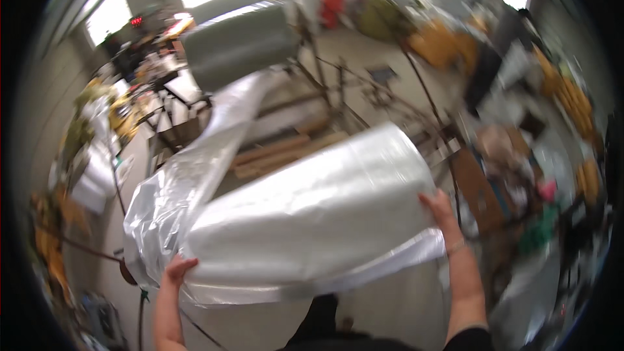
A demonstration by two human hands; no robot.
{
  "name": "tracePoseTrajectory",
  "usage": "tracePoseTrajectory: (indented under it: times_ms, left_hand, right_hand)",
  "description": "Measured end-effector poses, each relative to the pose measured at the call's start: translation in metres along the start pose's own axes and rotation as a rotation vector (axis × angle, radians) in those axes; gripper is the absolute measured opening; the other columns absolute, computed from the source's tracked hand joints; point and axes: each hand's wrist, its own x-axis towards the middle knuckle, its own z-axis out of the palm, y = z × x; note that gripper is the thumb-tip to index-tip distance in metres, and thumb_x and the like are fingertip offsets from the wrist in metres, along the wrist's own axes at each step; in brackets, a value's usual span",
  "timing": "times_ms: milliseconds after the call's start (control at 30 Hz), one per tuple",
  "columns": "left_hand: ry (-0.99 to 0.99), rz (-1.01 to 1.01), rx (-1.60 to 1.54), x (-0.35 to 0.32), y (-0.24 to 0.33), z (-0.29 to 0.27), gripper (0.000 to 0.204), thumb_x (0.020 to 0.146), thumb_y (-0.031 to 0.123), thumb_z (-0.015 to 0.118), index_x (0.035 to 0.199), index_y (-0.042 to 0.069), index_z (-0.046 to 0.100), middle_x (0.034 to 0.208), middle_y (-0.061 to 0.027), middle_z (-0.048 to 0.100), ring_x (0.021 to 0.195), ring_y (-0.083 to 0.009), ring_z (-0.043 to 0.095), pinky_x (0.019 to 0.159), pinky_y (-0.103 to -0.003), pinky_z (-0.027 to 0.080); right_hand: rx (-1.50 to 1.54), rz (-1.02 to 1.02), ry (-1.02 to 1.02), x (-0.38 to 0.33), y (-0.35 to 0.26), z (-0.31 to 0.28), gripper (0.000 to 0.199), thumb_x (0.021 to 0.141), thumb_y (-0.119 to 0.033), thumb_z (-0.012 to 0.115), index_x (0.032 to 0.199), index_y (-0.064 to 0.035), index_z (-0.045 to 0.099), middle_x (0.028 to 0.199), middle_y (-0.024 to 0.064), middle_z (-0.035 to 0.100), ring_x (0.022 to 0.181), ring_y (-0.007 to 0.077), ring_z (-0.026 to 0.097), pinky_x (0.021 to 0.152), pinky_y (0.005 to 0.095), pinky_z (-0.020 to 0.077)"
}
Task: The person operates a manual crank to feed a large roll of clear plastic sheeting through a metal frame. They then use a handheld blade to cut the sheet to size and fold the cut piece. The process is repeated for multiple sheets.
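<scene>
A wide roll of shiny translucent plastic film [312, 201] lies across the middle in front of me, its right end higher than its left. At the lower left edge my left hand [177, 269] is closed on the film, thumb on top and the other fingers mostly hidden. My right hand [441, 209] grips the right end of the roll, slightly blurred, its lower fingers out of sight. Loose, crumpled film [156, 211] bunches at the left end. From there a narrow strip of film [237, 107] runs up to a large grey-green roll [240, 42] farther back.
Metal frame bars [344, 81] stand behind the roll, with brown wooden-looking beams [286, 153] between them. A person in dark clothes [497, 52] is at the back right. Yellow-orange sacks [445, 45] and heaped plastic line the right side. Cluttered items [130, 58] fill the far left.
</scene>
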Motion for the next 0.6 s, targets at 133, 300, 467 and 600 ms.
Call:
tracePoseTrajectory:
  times_ms: [133,300,467,600]
  left_hand:
    - [-0.075,-0.111,0.004,-0.036,-0.076,-0.030,0.056,0.067,0.009,0.071,0.120,0.001,0.055,0.103,-0.0067,0.065,0.092,-0.0183,0.063,0.084,-0.032,0.050]
    - [-0.133,-0.187,0.044,-0.116,-0.104,0.011,0.063,0.063,0.006,0.073,0.122,-0.001,0.051,0.096,-0.0101,0.065,0.085,-0.0222,0.064,0.080,-0.033,0.053]
    - [-0.372,-0.175,0.201,-0.121,-0.002,0.086,0.054,0.065,-0.003,0.073,0.115,-0.005,0.054,0.095,-0.0145,0.065,0.084,-0.0246,0.066,0.074,-0.034,0.055]
    - [-0.716,0.055,0.527,-0.087,0.061,0.194,0.044,0.066,0.001,0.075,0.107,-0.002,0.062,0.091,-0.0077,0.068,0.081,-0.0184,0.065,0.077,-0.031,0.053]
  right_hand:
    - [0.276,0.288,-0.169,-0.086,0.068,-0.051,0.057,0.067,-0.029,0.084,0.103,0.0084,0.062,0.095,0.0104,0.065,0.086,0.0169,0.062,0.073,0.0306,0.0499]
    - [0.298,0.290,-0.098,-0.229,0.184,-0.120,0.060,0.065,-0.020,0.082,0.106,0.0152,0.058,0.099,0.0152,0.065,0.088,0.0206,0.063,0.079,0.0310,0.0502]
    - [0.217,0.470,0.061,-0.392,0.257,-0.152,0.052,0.060,-0.017,0.083,0.102,0.0073,0.064,0.093,0.0134,0.068,0.080,0.0197,0.064,0.075,0.0323,0.0510]
    - [0.170,0.657,0.222,-0.483,0.295,-0.129,0.045,0.057,-0.014,0.082,0.094,0.0071,0.067,0.090,0.0145,0.069,0.080,0.0219,0.066,0.071,0.0352,0.0519]
